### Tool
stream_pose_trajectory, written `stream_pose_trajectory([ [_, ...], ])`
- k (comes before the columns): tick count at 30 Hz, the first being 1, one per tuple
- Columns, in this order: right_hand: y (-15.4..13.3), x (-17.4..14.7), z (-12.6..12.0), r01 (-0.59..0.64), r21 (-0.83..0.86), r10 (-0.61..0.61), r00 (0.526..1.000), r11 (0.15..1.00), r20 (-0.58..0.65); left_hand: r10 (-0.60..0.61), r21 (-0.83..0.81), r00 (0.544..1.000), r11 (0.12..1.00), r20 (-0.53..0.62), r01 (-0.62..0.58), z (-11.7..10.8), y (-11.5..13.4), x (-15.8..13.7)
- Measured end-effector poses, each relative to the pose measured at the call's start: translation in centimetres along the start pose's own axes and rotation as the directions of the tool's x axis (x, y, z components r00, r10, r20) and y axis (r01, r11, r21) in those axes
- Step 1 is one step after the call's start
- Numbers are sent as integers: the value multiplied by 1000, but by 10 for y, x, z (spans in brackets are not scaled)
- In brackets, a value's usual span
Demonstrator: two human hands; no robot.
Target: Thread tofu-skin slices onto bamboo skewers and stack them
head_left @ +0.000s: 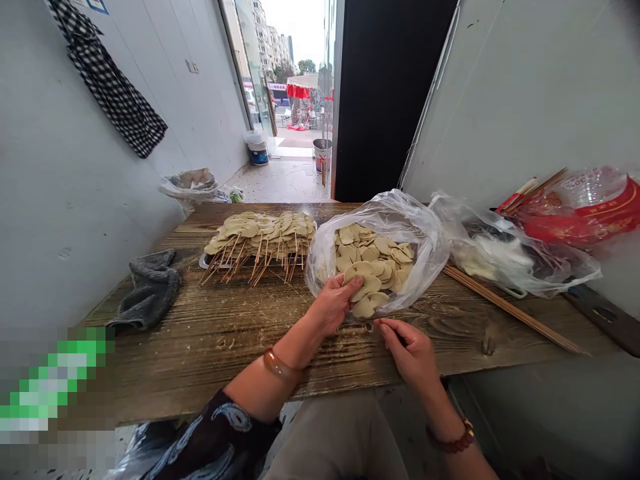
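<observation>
My left hand (334, 308) is closed on a few thin, pale round slices (367, 287), thumb on top, at the front edge of an open clear plastic bag (425, 250). More loose slices (383, 250) of the same kind fill the bag. My right hand (410, 350) hovers just below, over the table, with thumb and forefinger pinched together. What lies in that pinch, if anything, is too small to make out. Left of the bag, skewered slices (260, 230) are stacked on a metal tray (205, 261), their wooden sticks pointing toward me.
A bundle of bare wooden skewers (515, 309) lies on the wooden table (240, 347) at right, by another plastic bag (500, 257) and a dark-handled tool (603, 317). A grey cloth (150, 288) rests at left. Red packaging (570, 220) sits at the far right.
</observation>
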State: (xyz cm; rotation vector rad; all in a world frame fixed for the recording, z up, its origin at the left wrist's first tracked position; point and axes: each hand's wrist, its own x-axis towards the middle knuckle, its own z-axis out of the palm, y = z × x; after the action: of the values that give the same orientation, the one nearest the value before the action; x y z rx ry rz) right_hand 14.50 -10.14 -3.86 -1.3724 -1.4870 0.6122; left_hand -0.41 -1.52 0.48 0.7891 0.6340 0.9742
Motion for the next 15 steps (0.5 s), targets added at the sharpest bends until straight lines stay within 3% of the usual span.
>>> stream_pose_trajectory([
  [15, 0, -3, 0, -38, -43, 34, 996, 998, -78, -53, 39, 995, 998, 85, 50, 10, -18, -3],
])
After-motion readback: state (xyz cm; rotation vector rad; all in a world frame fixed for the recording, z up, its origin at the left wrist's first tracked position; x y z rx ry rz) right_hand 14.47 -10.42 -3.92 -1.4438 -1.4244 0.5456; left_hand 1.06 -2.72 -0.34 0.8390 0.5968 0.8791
